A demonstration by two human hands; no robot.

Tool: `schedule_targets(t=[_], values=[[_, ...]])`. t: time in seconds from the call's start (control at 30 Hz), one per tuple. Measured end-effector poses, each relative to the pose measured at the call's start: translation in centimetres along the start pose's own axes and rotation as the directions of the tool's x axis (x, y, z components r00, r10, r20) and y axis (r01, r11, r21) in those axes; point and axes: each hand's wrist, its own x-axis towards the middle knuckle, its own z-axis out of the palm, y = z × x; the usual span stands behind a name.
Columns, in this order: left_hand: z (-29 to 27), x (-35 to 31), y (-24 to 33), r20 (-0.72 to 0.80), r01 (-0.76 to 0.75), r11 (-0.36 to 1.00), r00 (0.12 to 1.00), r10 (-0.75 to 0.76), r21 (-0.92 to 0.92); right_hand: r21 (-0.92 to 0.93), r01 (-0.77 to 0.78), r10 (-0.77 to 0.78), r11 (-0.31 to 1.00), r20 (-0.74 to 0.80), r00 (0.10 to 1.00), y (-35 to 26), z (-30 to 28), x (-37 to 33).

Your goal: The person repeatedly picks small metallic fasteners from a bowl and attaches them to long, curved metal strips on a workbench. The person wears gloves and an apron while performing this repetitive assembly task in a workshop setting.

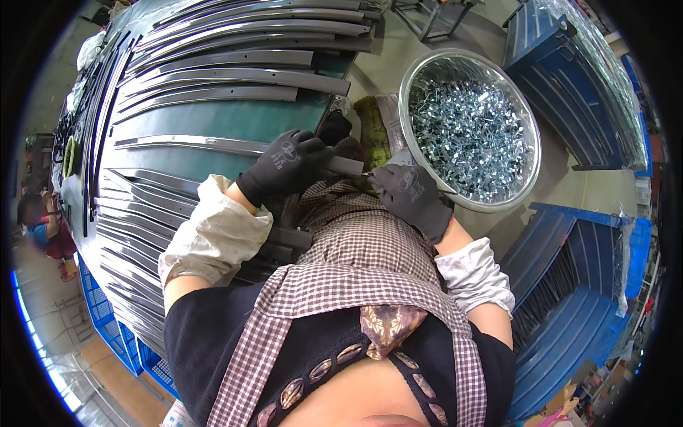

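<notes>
My gloved left hand [288, 164] is closed around a long dark grey metal strip [347, 166] near its right end. The strip reaches back leftward over the green tabletop. At that end, my gloved right hand [411, 192] pinches with its fingertips; a tiny shiny metal clip shows between them and the strip, mostly covered by the glove. Just right of this hand stands a large round clear basin [404, 107], holding a heap of small silvery metal clips [473, 132].
More long strips [235, 60] lie across the green table [284, 117], beyond and nearer than the held one. Blue metal racks [569, 92] stand at the right, one with strips inside. Blue plastic crates [107, 313] sit at the left, where another person [51, 224] is.
</notes>
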Motion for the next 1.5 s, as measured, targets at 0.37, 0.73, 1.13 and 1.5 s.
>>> schedule_targets(t=[0.37,0.73,1.13,1.5], values=[[-0.1,0.4,-0.1,0.013,0.015,0.998,1.0,-0.014,-0.059,0.068,0.016,-0.015,0.998,-0.008,1.0,-0.5,-0.8,0.2],[-2.9,-0.6,0.9,0.082,0.088,0.993,0.993,-0.082,-0.075,-0.364,-0.507,0.522,0.782,-0.062,0.851,11.2,-5.4,-3.8],[-12.2,-4.7,0.6,0.352,0.337,0.793,0.921,-0.166,-0.508,-0.219,-0.517,0.491,0.828,-0.162,0.856,15.4,-4.2,-4.6],[-2.4,-4.3,-11.4,-0.224,0.465,0.884,0.857,-0.464,-0.049,0.662,-0.443,0.653,0.604,-0.093,0.752,11.5,-7.0,-4.2]])
